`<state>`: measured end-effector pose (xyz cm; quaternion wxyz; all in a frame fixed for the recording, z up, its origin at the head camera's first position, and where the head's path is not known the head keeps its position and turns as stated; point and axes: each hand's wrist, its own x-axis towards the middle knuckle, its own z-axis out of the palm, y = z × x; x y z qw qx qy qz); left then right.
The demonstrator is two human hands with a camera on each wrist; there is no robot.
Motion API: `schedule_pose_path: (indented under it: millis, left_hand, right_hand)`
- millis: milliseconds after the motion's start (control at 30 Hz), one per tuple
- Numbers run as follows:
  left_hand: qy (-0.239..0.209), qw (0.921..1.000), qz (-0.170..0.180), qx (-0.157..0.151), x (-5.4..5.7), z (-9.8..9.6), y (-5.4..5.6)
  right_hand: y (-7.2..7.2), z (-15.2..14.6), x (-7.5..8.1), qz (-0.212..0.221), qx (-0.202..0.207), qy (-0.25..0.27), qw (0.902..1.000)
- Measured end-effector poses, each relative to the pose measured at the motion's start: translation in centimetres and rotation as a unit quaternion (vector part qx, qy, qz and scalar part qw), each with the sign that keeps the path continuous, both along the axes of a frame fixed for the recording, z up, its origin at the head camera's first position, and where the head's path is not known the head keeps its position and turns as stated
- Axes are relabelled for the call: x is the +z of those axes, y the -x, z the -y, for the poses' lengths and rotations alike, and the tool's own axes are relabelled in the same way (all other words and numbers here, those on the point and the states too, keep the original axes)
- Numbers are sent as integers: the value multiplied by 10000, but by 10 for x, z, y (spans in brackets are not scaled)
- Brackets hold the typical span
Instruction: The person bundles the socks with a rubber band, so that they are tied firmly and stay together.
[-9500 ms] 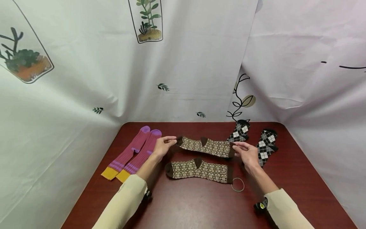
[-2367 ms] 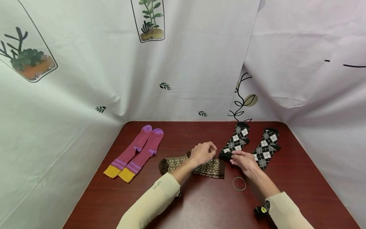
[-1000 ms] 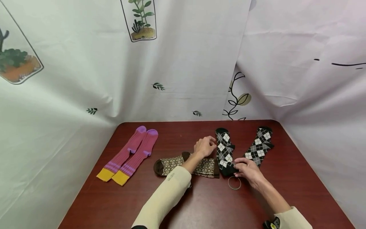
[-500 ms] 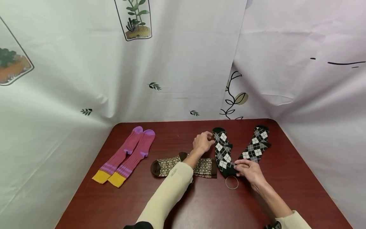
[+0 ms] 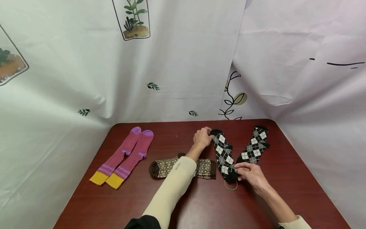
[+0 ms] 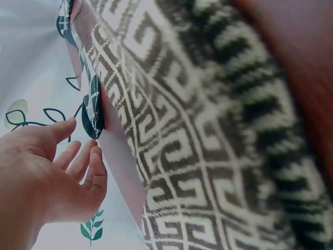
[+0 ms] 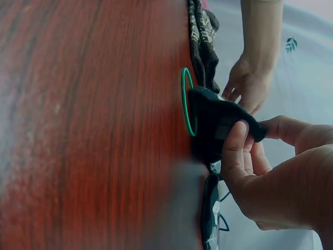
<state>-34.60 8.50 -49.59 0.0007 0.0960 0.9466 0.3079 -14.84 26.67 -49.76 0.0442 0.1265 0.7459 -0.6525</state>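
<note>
With 12 o'clock at the far edge of the desk [image 5: 217, 210], a black argyle sock [image 5: 223, 153] lies at about 2 o'clock from the middle, toe toward 11, cuff toward 5. The right hand [image 5: 253, 175] has its thumb and fingers closed together on the cuff, pinching the black edge. The left hand [image 5: 202, 137] is at the toe end, its fingers loosely bent and the thumb apart from them; whether the fingertips touch the toe I cannot tell. A thin green ring [image 5: 231, 189] lies at the cuff's 6 o'clock, partly covered by it in the head view. A second argyle sock [image 5: 255, 146] is toward 2 o'clock, brown patterned socks [image 5: 167, 167] toward 8, under the left forearm. Pink socks [image 5: 132, 162] with yellow cuffs lie side by side near the desk's 9 o'clock.
</note>
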Motion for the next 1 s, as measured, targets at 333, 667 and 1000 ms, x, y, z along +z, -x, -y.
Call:
schedule_pose_path:
  millis: [333,667,1000]
  left_hand:
    - [495,9981,113,-346,-3,-4,4]
    - [732,9971,-170,-116,-11,-4,6]
    - [683,9956,-635,-8,-11,3,8]
  right_hand:
    - [-7,-8,0,160,158,-94,9997]
    - [-13,-9,-1,84,119,63,9999]
    - [-18,-9,0,36,60,281,9996]
